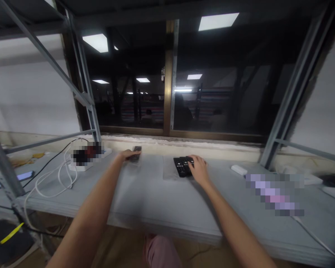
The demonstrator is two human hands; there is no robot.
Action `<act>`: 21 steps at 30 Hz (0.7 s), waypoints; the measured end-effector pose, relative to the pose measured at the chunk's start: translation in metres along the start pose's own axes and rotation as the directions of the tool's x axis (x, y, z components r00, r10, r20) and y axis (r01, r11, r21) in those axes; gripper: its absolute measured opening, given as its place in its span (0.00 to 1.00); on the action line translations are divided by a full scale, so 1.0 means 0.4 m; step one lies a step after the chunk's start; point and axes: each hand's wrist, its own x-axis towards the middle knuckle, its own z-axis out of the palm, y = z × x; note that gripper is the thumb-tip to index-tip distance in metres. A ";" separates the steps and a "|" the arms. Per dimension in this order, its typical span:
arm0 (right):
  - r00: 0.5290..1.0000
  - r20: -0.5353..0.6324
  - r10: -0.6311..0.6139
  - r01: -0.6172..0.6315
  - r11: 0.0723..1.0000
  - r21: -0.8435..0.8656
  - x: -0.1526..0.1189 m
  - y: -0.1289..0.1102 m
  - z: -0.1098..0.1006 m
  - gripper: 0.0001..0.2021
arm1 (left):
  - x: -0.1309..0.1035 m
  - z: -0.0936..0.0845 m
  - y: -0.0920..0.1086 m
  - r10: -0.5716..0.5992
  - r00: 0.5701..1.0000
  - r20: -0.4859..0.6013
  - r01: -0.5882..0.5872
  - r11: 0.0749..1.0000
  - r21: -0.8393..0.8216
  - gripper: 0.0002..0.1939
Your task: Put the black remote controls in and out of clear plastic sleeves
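On the grey shelf top [156,197], my left hand [127,154] reaches to the back and grips a small dark object [137,149], which looks like a remote control. A clear plastic bag seems to lie under it, though blur hides the detail. Further right, my right hand [199,168] is closed over the right end of black remote controls [180,167] with pale buttons. They lie side by side, partly overlapping, and my fingers cover part of them. Under their left side is a clear plastic sheet or bag [169,173].
A white power strip [82,166] with white cables [40,186] sits at the left. To the right are a white plug-like piece [239,170] and a pixelated device [273,193] on a cable. Metal posts [287,89] frame both sides. A dark window [128,100] stands behind.
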 end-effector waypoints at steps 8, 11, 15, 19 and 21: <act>0.798 -0.110 -0.592 0.589 0.806 -0.063 -0.025 -0.084 -0.038 0.09 | -0.067 0.387 0.098 0.121 0.967 0.222 0.021 0.836 -0.548 0.13; 0.809 -0.155 -0.567 0.546 0.823 -0.156 -0.021 -0.070 -0.029 0.07 | -0.074 0.461 0.083 0.156 0.927 0.342 0.106 0.764 -0.636 0.10; 0.815 -0.135 -0.564 0.526 0.817 -0.235 -0.012 -0.059 -0.025 0.06 | -0.073 0.471 0.050 0.169 0.921 0.351 0.116 0.741 -0.661 0.09; 0.808 -0.023 -0.589 0.555 0.773 -0.306 -0.014 -0.066 -0.027 0.14 | -0.104 0.451 0.043 0.159 0.922 0.354 0.119 0.753 -0.647 0.08; 0.804 0.012 -0.595 0.564 0.755 -0.333 -0.017 -0.070 -0.028 0.17 | -0.127 0.449 0.050 0.142 0.907 0.397 0.144 0.781 -0.608 0.09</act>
